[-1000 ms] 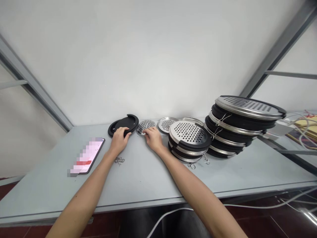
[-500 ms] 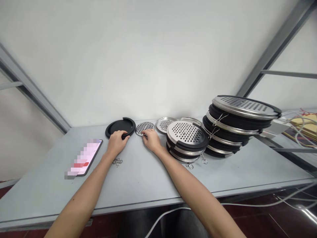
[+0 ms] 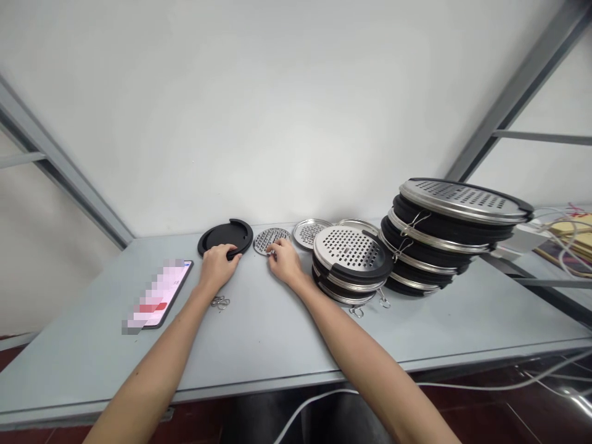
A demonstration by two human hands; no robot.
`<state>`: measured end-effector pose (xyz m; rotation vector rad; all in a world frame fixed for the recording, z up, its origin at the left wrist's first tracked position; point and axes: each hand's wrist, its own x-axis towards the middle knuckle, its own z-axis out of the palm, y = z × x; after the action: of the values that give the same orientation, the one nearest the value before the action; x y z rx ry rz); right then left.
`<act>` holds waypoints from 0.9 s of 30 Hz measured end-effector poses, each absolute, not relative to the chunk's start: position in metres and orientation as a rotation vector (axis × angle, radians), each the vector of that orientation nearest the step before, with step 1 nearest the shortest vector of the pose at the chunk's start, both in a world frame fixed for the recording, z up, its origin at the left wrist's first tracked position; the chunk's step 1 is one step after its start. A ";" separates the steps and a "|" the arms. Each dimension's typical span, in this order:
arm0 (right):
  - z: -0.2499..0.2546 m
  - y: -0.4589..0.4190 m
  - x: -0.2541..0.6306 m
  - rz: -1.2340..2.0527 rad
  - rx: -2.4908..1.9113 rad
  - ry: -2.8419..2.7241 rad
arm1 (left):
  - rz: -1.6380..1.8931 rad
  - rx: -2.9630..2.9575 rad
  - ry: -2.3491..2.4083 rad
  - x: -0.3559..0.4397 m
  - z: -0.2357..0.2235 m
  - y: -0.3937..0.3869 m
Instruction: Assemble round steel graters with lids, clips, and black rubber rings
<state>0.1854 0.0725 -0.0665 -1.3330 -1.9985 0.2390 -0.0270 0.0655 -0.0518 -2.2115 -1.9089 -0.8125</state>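
At the left hand, the black holder, earlier tilted, is now laid flat; right of it, a toothed disc is touched by the right hand. Neither grip can be judged. Beneath the holder, a grey table is seen, a pale wall behind.

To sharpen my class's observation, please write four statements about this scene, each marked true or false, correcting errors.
1. The left hand touches a round black tray. True.
2. A pink-screened rectangular phone leans against the wall. False: the phone lies flat on the grey table.
3. Looped silver wire clips lie on the table. True.
4. The far-right stack of round black-and-silver graters is the shorter stack. False: it is taller.
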 end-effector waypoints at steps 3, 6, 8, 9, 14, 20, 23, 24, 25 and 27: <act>-0.064 0.071 0.185 0.199 -1.345 -1.966 | -0.813 -2.212 -1.913 -0.027 -0.052 0.065; -0.059 0.067 0.185 0.192 -1.327 -1.931 | -0.812 -2.212 -1.917 -0.027 -0.052 0.066; -0.056 0.064 0.184 0.203 -1.284 -1.941 | -0.810 -2.213 -1.920 -0.027 -0.052 0.066; -0.055 0.063 0.184 0.212 -1.259 -1.950 | -0.808 -2.214 -1.922 -0.027 -0.052 0.066; -0.045 0.047 0.177 0.275 -1.111 -1.948 | -0.797 -2.220 -1.918 -0.027 -0.052 0.065; 0.010 -0.003 0.169 0.279 -0.902 -1.846 | -0.781 -2.219 -1.896 -0.026 -0.051 0.063; 0.066 -0.012 0.178 0.201 -0.793 -2.070 | -0.782 -2.212 -1.895 -0.026 -0.052 0.064; 0.085 -0.007 0.183 0.171 -0.821 -2.123 | -0.786 -2.212 -1.895 -0.026 -0.052 0.064; 0.103 0.002 0.190 0.141 -0.864 -2.157 | -0.790 -2.214 -1.894 -0.026 -0.053 0.065; 0.129 0.030 0.208 0.067 -1.036 -2.167 | -0.799 -2.223 -1.888 -0.027 -0.054 0.066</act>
<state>0.2076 0.0300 0.1289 -1.0363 -2.1666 0.0667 -0.0269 0.0657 -0.0536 -2.2228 -1.8878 -0.7993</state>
